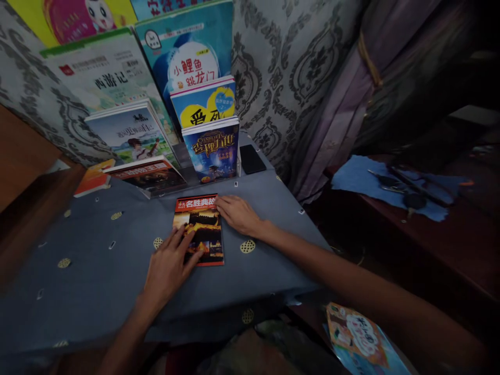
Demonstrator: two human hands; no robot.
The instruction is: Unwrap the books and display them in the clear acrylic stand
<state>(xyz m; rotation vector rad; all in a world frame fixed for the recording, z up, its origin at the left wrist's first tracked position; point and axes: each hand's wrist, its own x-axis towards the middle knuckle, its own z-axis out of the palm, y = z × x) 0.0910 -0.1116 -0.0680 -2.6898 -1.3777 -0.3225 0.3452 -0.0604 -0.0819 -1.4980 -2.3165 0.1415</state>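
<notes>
A book [203,216] with a red title band and a picture of a wall on its cover lies closed on the cloth-covered table [128,276]. My left hand [170,260] rests on its lower left part, fingers spread over the cover. At the upper right corner of the book, my right hand [238,213] touches the edge with its fingers stretched out. Behind the book, a blue book [213,151] stands upright in front of several others. To its left, a dark book with a red band [150,174] leans back.
Taller picture books [187,47] stand against the patterned wall covering [289,57]. A black phone-like slab [252,159] lies beside the stack, and an orange book [94,177] at the left. Another book [359,338] sits low at the right, below a blue cloth [355,177] with tools.
</notes>
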